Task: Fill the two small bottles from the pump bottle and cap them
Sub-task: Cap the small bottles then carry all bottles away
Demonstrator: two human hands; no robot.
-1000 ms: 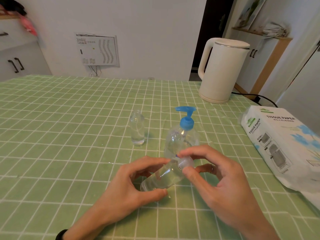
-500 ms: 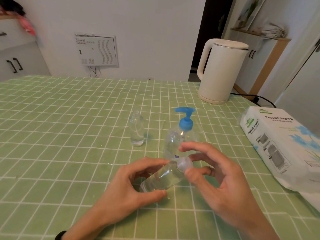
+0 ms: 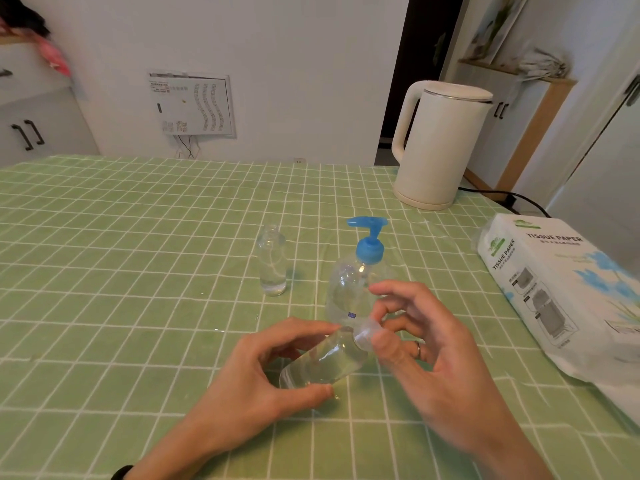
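Your left hand (image 3: 263, 368) grips the small clear bottle (image 3: 325, 362) low over the green checked tablecloth (image 3: 104, 271), thumb under its base end and forefinger curled over its shoulder, so the bottle lies tilted with its neck pointing up and to the right. Your right hand (image 3: 433, 355) meets it there: thumb and a finger pinch the clear cap (image 3: 363, 332) sitting on the neck, while the forefinger is lifted above it; whether the cap is fully seated you cannot tell from this angle. A ring (image 3: 418, 349) shows on one right finger. Directly behind the held bottle stands the pump bottle (image 3: 346, 289), upright, its blue pump head (image 3: 369, 244) with the spout turned left; your right fingers hide part of its lower body. The second small bottle (image 3: 272, 261) stands upright to the left of the pump bottle, apart from it, its mouth uncapped and clear liquid inside. Further back on the right sits a cream electric kettle (image 3: 440, 143), its black cord (image 3: 502, 195) trailing off the table's edge. A white pack of tissue paper (image 3: 561, 292) lies along the right side, near your right hand but not touching it. Beyond the table a white panel (image 3: 194, 105) is on the wall.
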